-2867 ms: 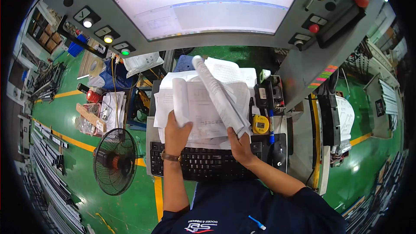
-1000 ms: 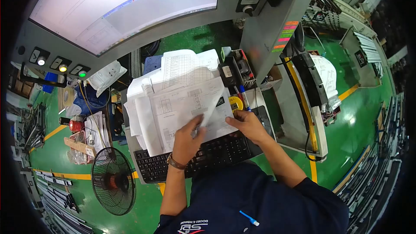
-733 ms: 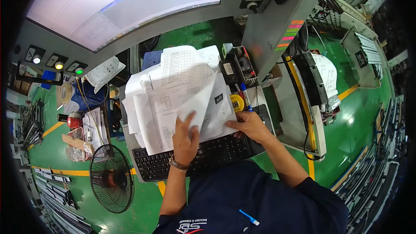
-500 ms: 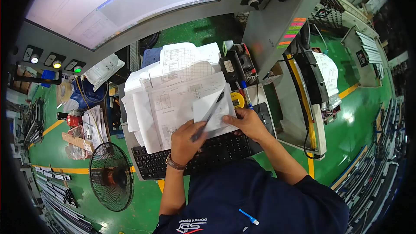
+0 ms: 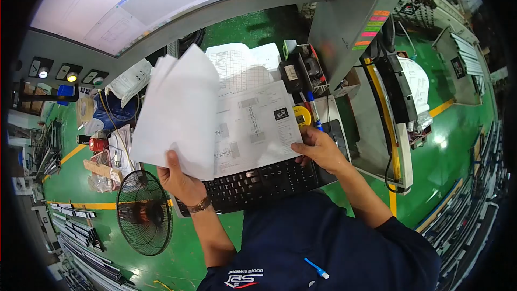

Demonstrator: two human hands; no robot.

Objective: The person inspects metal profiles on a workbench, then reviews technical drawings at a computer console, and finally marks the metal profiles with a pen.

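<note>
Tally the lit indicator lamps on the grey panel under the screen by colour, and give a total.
White lamp: 1
Yellow lamp: 1
Green lamp: 1
Total: 3

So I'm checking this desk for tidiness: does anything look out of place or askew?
Yes. The loose white printed sheets lie skewed, overlapping the black keyboard and covering its top rows. The left hand holds a lifted wad of white pages; the right hand presses the sheets' corner beside the yellow tape measure.
</note>
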